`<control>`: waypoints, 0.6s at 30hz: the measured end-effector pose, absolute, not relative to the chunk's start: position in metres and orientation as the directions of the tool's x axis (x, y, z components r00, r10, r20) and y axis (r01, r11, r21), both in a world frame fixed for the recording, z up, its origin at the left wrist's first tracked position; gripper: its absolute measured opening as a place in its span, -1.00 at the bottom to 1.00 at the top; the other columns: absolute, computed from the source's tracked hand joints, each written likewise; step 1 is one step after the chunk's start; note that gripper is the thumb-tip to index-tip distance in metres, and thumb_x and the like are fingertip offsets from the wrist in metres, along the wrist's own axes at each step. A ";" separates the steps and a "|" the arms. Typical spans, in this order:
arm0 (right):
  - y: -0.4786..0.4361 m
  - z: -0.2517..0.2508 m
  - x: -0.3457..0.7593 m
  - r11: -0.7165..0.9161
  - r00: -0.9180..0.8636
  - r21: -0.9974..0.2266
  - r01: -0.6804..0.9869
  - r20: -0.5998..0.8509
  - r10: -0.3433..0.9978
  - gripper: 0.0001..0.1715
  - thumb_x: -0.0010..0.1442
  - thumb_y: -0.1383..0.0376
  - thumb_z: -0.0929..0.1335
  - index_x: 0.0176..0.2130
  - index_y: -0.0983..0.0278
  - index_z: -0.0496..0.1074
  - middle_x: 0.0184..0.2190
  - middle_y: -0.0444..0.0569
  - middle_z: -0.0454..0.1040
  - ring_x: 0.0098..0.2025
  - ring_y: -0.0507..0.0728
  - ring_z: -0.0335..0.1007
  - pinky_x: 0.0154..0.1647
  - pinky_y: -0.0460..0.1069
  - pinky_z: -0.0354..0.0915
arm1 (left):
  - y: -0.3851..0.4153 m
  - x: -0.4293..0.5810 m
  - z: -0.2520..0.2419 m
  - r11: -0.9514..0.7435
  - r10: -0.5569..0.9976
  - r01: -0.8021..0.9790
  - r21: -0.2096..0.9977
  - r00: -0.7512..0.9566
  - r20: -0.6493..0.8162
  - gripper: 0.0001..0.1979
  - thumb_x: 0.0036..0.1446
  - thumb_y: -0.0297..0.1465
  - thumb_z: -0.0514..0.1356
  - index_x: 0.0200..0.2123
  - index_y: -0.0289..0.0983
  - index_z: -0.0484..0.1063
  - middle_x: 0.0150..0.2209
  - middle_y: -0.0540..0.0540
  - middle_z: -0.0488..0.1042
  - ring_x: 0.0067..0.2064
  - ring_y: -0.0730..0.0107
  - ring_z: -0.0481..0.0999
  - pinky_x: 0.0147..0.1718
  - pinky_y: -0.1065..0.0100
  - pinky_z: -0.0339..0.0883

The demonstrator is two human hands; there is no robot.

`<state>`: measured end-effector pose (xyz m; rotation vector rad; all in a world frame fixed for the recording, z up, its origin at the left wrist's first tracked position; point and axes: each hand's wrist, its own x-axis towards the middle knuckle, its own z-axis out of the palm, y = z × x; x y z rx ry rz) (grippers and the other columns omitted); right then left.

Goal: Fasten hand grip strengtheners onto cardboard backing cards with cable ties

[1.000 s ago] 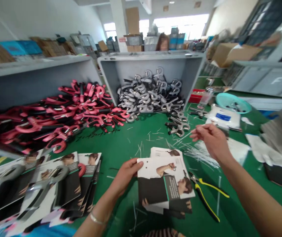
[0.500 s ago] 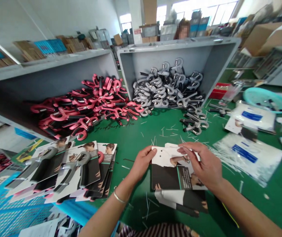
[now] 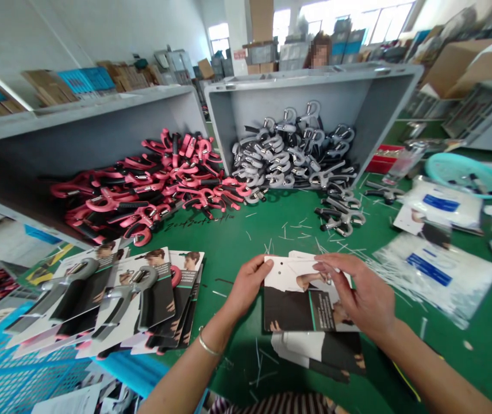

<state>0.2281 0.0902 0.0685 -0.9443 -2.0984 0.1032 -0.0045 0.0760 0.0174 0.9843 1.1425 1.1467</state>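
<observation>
A printed backing card (image 3: 289,305), white on top and dark below, is held over the green table, with small holes near its upper left corner. My left hand (image 3: 247,286) is closed on that card's left edge, thumb on the front. At the upper right of the card my right hand (image 3: 364,293) has its fingers pinched together; whatever lies between the fingertips is too small to make out. More cards (image 3: 315,352) lie underneath, nearer to me. To the left, a grey hand gripper (image 3: 131,290) sits on a card in an overlapping pile.
A grey bin (image 3: 198,103) on its side spills pink hand grippers (image 3: 142,190). Beside it another bin (image 3: 237,86) holds grey hand grippers (image 3: 280,155). Thin white ties (image 3: 401,279) lie scattered near plastic bags (image 3: 448,282) and a turquoise basin (image 3: 439,167). A person (image 3: 318,52) is behind the bins.
My right hand has shifted slightly to the right along the card's top edge. The left hand keeps its hold, and the card stays in place.
</observation>
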 end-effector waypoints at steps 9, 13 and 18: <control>0.090 0.059 0.217 0.807 -0.556 -0.432 0.402 0.585 0.590 -0.71 0.35 0.38 0.23 0.02 0.15 0.36 -0.06 0.00 0.55 0.00 0.17 0.47 0.04 0.13 0.39 | 0.076 -0.003 0.022 0.110 0.994 -0.075 0.991 0.002 -0.111 -0.59 0.16 -0.14 0.22 -0.05 -0.29 0.54 -0.17 -0.11 0.57 -0.23 0.31 0.46 -0.24 0.39 0.30; 0.114 0.063 0.209 0.730 -0.588 -0.549 0.406 0.454 0.669 -0.81 0.36 0.31 0.24 -0.12 0.17 0.44 0.03 0.02 0.48 0.11 0.21 0.33 0.12 0.18 0.25 | 0.077 0.002 0.033 0.039 0.999 -0.014 0.999 0.032 -0.039 -0.62 0.19 -0.16 0.19 -0.05 -0.27 0.53 -0.17 -0.09 0.55 -0.22 0.33 0.44 -0.26 0.41 0.27; 0.143 0.059 0.212 0.419 -0.617 -0.821 0.388 0.106 0.780 -0.77 0.35 0.14 0.26 -0.19 0.20 0.44 -0.36 -0.14 0.45 -0.36 0.05 0.34 -0.34 -0.07 0.25 | 0.083 0.005 0.042 0.015 0.999 0.032 0.999 0.049 -0.016 -0.55 0.26 -0.06 0.07 -0.14 -0.30 0.54 -0.45 -0.03 0.48 -0.44 0.41 0.38 -0.46 0.43 0.19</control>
